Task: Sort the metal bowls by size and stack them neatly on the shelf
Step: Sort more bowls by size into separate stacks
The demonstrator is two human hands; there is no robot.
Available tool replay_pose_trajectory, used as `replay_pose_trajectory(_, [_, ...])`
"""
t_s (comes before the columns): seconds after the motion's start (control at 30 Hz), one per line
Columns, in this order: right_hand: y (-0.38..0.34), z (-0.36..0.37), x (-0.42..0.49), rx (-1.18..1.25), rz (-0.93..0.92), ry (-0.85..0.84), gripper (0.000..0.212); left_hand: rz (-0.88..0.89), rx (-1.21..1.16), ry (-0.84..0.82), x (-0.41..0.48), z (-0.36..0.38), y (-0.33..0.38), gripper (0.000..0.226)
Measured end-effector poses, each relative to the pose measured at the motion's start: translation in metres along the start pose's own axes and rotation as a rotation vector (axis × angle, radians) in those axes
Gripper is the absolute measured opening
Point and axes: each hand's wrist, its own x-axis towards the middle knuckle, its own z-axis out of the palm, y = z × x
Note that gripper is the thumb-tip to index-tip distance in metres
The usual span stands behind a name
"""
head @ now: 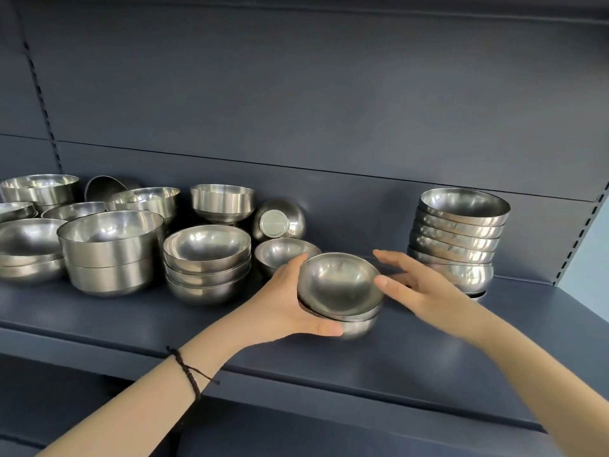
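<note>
- Head view: my left hand [290,301] curls its fingers round a short stack of nested bowls [339,288], thumb low on the near wall. The stack is mid-shelf [395,364]; I cannot tell whether it is resting or just lifted.
- My right hand [418,291] has its fingers spread and straight, thumb at the top rim, gripping nothing.
- Risk: the top bowl sits tilted in its nest, so a one-sided hold may let it slide out.
- Risk: the tall stack [458,239] leans, and a nudge from my right hand could topple it.
</note>
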Motion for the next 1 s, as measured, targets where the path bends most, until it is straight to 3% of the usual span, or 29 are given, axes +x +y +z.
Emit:
replay_pose_trajectory(0.13, [-0.031, -0.013, 0.039, -0.305, -0.142, 0.068, 0.056, -0.004, 0.017, 0.006, -0.005, -0.005, -0.010, 0.096])
replay_pose_trajectory(0.3, [-0.065, 0.006, 0.135, -0.759, -0.373, -0.065, 0.067, 0.022, 0.012, -0.029, -0.011, -0.014, -0.017, 0.098])
replay_pose_trajectory(0.43, [-0.062, 0.029, 0.196, -1.063, -0.448, -0.194, 0.079, 0.012, -0.015, -0.048, -0.013, -0.020, -0.025, 0.099])
replay_pose_trajectory(0.5, [-0.056, 0.035, 0.217, -1.188, -0.462, -0.228, 0.088, -0.016, -0.042, -0.062, -0.010, -0.025, -0.033, 0.112])
replay_pose_trajectory(0.6, [-0.049, 0.038, 0.237, -1.313, -0.470, -0.262, 0.103, -0.064, -0.055, -0.082, -0.008, -0.029, -0.040, 0.133])
replay_pose_trajectory(0.77, [-0.038, 0.048, 0.245, -1.372, -0.580, -0.223, 0.115, -0.071, -0.096, -0.099, -0.006, -0.028, -0.041, 0.132])
replay_pose_trajectory(1.0, [-0.036, 0.053, 0.255, -1.455, -0.675, -0.214, 0.114, -0.071, -0.104, -0.120, -0.003, -0.028, -0.043, 0.128])
